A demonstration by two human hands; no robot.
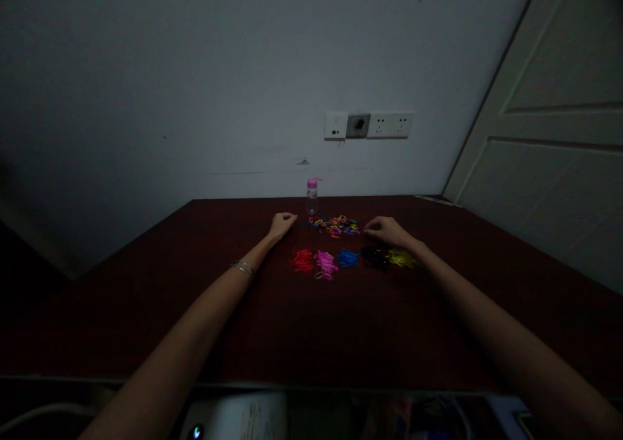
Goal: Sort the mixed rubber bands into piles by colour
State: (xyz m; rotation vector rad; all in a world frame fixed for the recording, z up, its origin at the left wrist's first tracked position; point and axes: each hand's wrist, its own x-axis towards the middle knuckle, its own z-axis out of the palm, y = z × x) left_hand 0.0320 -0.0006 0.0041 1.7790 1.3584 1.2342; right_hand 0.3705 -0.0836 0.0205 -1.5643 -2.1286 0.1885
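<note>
My left hand (283, 224) rests on the dark red table, left of a mixed pile of small coloured rubber bands (339, 225). Its fingers are pressed together; anything between them is too small to see. On the pile's right side, my right hand (387, 230) has its fingertips pinched close to the table, their contents hidden. Nearer to me lie sorted heaps in a row: red bands (302, 260), pink bands (326, 264), blue bands (348, 257), black bands (374, 257) and yellow bands (401, 257). The yellow heap lies partly beside my right wrist.
A clear bottle with a pink cap (312, 196) stands behind the mixed pile, near the wall. Wall sockets (389, 125) are above the table. A pale door (549, 148) is at the right. Below the table's front edge (341, 387) are dim stored items.
</note>
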